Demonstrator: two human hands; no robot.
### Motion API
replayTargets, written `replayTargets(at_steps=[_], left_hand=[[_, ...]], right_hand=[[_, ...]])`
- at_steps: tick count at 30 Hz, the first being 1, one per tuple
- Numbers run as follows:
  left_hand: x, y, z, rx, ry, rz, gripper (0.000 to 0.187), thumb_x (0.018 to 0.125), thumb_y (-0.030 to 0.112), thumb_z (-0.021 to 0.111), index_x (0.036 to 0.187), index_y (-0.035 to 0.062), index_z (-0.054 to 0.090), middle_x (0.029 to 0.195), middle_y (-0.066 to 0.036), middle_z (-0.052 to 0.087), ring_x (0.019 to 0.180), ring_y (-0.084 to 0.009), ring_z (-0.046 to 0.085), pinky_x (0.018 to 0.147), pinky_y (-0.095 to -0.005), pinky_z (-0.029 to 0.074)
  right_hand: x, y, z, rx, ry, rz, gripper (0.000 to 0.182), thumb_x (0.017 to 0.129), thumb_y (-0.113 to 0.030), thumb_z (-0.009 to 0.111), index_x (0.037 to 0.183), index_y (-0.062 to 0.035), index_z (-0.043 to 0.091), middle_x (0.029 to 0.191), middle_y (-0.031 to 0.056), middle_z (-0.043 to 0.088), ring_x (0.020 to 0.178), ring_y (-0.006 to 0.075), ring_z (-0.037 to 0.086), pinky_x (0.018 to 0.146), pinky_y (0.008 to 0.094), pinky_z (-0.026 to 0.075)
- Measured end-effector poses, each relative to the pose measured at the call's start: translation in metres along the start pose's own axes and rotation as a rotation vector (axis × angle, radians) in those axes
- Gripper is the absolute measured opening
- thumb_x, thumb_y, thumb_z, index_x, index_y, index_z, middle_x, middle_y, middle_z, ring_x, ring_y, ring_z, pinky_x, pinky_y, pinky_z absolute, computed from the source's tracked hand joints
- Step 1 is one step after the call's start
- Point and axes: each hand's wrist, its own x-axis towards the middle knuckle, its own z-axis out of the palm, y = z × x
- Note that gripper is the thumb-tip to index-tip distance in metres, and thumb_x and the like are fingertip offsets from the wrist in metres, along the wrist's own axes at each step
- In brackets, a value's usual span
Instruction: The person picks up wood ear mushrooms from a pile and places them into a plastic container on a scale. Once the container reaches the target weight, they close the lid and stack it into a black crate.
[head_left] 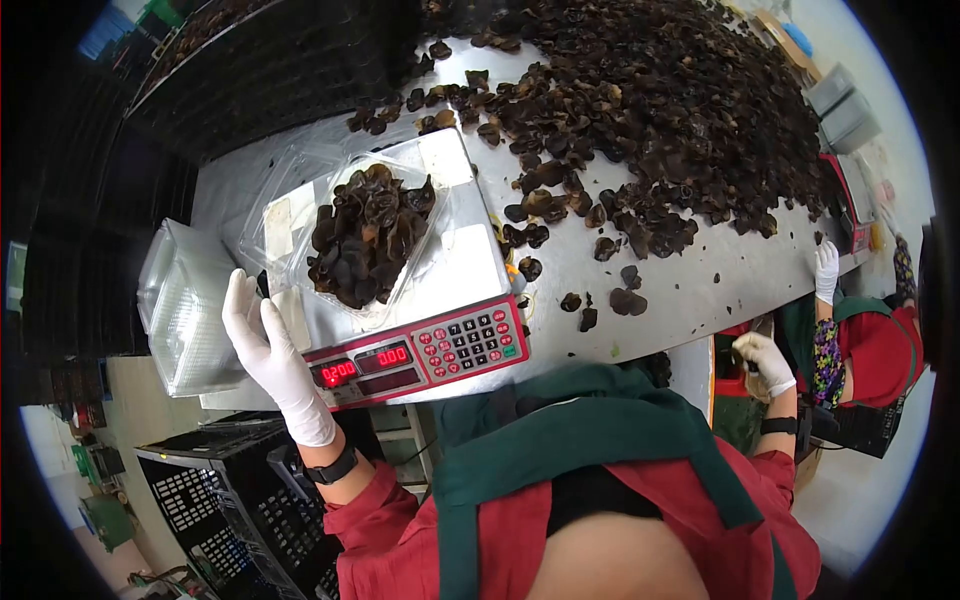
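My left hand [270, 355], in a white glove, is raised at the left edge of the red-framed scale [430, 352], its fingers apart and holding nothing. On the scale's plate lies an open clear plastic box [425, 245] filled with dark wood ear mushrooms [365, 235]. The red display reads 0.200 and 0.00. My right hand [765, 362], also gloved in white, is low at the right, beyond the table edge. Its fingers are curled round a small dark piece that I cannot make out. A stack of clear plastic boxes [190, 310] stands left of the scale.
A large heap of dark mushrooms [660, 110] covers the back of the metal table [580, 335], with loose pieces nearer. Black crates [280, 70] rise at the back left; another crate [230, 500] is below left. A co-worker [870, 345] and a second scale [845, 200] are at the right.
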Motion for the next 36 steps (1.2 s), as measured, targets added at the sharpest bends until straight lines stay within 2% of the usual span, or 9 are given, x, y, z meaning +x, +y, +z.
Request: replayTargets(at_steps=[5,7,10,12,16,22,25,30,36], left_hand=[[0.007,0.0,0.0,-0.011,0.017,-0.018,0.042,0.099,-0.001,0.052,0.141,0.0024,0.051,0.138,-0.012,0.054,0.129,-0.0229,0.051,0.111,-0.0382,0.039],[0.014,0.006,0.002,0.18,-0.044,0.151,0.041,0.095,-0.002,0.058,0.136,0.0015,0.056,0.136,-0.011,0.056,0.127,-0.0224,0.053,0.109,-0.0372,0.04],[0.026,0.047,0.026,0.324,-0.229,0.507,0.039,0.085,-0.004,0.066,0.122,0.0062,0.067,0.123,-0.011,0.064,0.114,-0.0265,0.06,0.1,-0.0368,0.045],[0.034,0.065,0.045,0.368,-0.423,0.604,0.035,0.085,-0.003,0.067,0.118,0.0066,0.068,0.117,-0.012,0.066,0.111,-0.0299,0.061,0.098,-0.0378,0.047],[0.042,0.065,0.077,0.536,-0.486,0.633,0.023,0.08,0.004,0.073,0.103,0.0052,0.069,0.102,-0.01,0.066,0.097,-0.031,0.062,0.088,-0.039,0.048],[0.042,0.052,0.066,0.378,-0.236,0.51,0.016,0.078,-0.004,0.074,0.09,0.0018,0.066,0.089,-0.009,0.066,0.084,-0.0276,0.062,0.077,-0.0349,0.048],[0.022,0.07,0.05,0.355,-0.245,0.539,0.018,0.077,-0.007,0.073,0.09,0.0016,0.064,0.089,-0.01,0.065,0.084,-0.0267,0.061,0.077,-0.0345,0.048],[-0.036,0.102,0.042,0.38,-0.586,0.623,0.035,0.061,-0.002,0.076,0.091,0.0121,0.065,0.092,-0.005,0.064,0.085,-0.0265,0.06,0.079,-0.038,0.043],[-0.053,0.092,0.039,0.441,-0.651,0.574,0.036,0.071,0.006,0.077,0.106,0.0102,0.066,0.097,-0.005,0.064,0.09,-0.0244,0.061,0.08,-0.0379,0.044]], right_hand=[[0.017,0.082,-0.03,-0.387,0.006,0.343,0.025,0.087,0.0,0.063,0.11,-0.0029,0.07,0.086,0.009,0.072,0.073,0.0192,0.068,0.05,0.0315,0.052],[0.032,0.107,-0.029,-0.688,0.158,0.368,0.023,0.084,-0.001,0.064,0.106,-0.0003,0.073,0.086,0.0127,0.074,0.08,0.0285,0.071,0.064,0.0387,0.058],[0.043,0.074,-0.02,-0.947,0.014,0.171,0.017,0.083,-0.006,0.066,0.096,-0.0003,0.075,0.085,0.0145,0.074,0.083,0.0253,0.071,0.074,0.0395,0.057],[0.058,0.057,-0.024,-0.912,-0.045,0.083,0.015,0.082,-0.014,0.07,0.089,-0.0012,0.075,0.084,0.015,0.073,0.083,0.0217,0.07,0.08,0.0371,0.054],[0.029,-0.076,0.037,-0.705,-0.247,-0.211,0.017,0.087,-0.018,0.069,0.09,-0.0016,0.073,0.082,0.0128,0.072,0.077,0.0166,0.066,0.076,0.0322,0.053],[0.013,-0.192,0.136,-0.596,-0.179,-0.811,0.015,0.09,-0.013,0.067,0.097,-0.0005,0.072,0.089,0.0092,0.071,0.082,0.0156,0.067,0.074,0.0291,0.052],[0.006,-0.234,0.205,-0.306,-0.427,-0.709,0.025,0.094,-0.012,0.065,0.116,-0.0028,0.067,0.102,0.008,0.071,0.091,0.0138,0.066,0.078,0.0286,0.053],[-0.009,-0.257,0.306,0.206,-1.119,-0.426,0.048,0.102,-0.018,0.059,0.145,-0.0048,0.044,0.119,0.0098,0.063,0.091,0.0133,0.064,0.074,0.0254,0.053],[-0.003,-0.263,0.343,0.169,-1.174,-0.467,0.033,0.102,-0.018,0.061,0.13,-0.0027,0.058,0.107,0.0055,0.067,0.082,0.0098,0.065,0.07,0.023,0.053]])
